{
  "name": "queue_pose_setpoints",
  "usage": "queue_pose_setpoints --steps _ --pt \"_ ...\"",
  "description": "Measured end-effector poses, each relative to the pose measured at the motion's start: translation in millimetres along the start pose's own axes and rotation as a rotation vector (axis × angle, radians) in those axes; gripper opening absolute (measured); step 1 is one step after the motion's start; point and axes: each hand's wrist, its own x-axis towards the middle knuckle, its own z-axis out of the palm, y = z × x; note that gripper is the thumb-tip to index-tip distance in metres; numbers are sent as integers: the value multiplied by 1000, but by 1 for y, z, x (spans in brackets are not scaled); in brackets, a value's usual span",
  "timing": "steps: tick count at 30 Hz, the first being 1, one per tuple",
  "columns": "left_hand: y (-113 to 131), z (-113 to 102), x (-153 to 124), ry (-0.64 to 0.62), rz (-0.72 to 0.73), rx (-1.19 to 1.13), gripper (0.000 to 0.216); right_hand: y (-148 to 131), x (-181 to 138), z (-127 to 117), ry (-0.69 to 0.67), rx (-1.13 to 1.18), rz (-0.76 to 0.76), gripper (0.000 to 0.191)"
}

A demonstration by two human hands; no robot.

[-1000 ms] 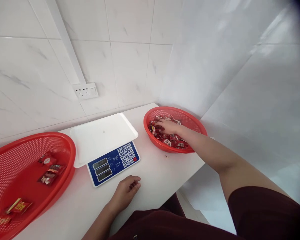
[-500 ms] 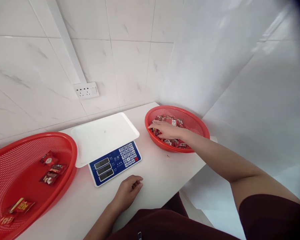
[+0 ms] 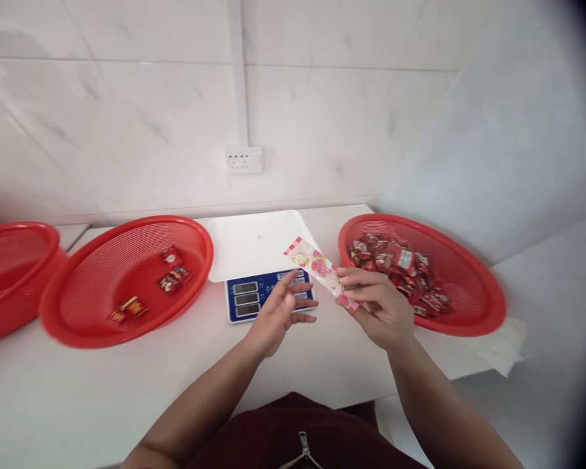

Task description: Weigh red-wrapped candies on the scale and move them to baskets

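Packet (image 3: 322, 268), long, flat, pink and white: is slanting in the air over the worktop (image 3: 190, 384), its upper end pointing left and its length partly hiding the scale (image 3: 264, 284). Right hand (image 3: 383, 309): is pinching the packet's lower end between thumb and fingers. Left hand (image 3: 283, 309): is hovering just beside the packet, its fingers spreading loosely. Scale: is standing on the worktop, its white tray (image 3: 254, 244) lying beyond its blue panel. Right basket (image 3: 499, 293), red: is holding a heap of wrapped sweets (image 3: 405, 264). Middle basket (image 3: 146, 280), red: is holding a few sweets in two groups. Socket (image 3: 244, 160), white: is sitting on the wall (image 3: 127, 130) above the scale
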Motion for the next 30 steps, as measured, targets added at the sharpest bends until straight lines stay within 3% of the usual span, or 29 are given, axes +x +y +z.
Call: queue_pose_setpoints --steps 4,6,9,12,14,17,22,27,30 --pt "29 -1 5 154 46 -65 43 -5 -3 31 -195 96 -1 24" --pt "33 -6 4 244 43 -48 33 -8 -4 40 -211 91 38 30" --pt "29 -14 1 335 102 -103 28 -11 -7 50 -198 145 220 43" --pt "21 -17 -2 403 179 -155 25 -13 -10 62 -234 433 430 63" --pt "17 -19 -4 398 163 -157 24 -12 -10 69 -161 541 530 63" --pt "15 -25 -4 370 102 -118 24 -7 -4 73 -34 494 614 48" --pt "16 -37 -2 381 43 66 23 0 6 64 -58 475 634 37" --pt "23 -38 -2 229 -79 382 23 10 8 58 74 624 705 41" --pt "23 -37 -4 156 -126 440 24 14 11 57 133 678 761 43"
